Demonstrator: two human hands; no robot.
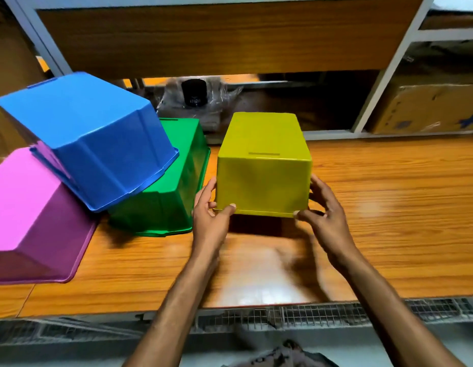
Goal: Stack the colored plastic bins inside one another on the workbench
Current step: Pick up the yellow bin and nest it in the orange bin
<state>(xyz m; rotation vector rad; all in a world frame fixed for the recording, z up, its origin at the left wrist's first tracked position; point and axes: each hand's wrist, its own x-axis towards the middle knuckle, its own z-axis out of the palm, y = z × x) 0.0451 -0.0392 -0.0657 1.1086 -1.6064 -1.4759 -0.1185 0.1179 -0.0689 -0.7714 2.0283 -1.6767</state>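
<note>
The workbench (375, 207) carries four upturned bins: the pink bin (31, 221) at its left edge, the blue bin (92, 139) tilted across the pink bin and the green bin (174, 192), and mid-bench the yellow bin (264, 165), clasped at its near rim corners by the left hand (208, 210) and right hand (322, 205).

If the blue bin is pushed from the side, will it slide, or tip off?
The blue bin lies upside down and tilted, resting on the pink bin and green bin, so a push probably tips or slides it off. It looks like thin glossy plastic: likely light and slippery.
</note>
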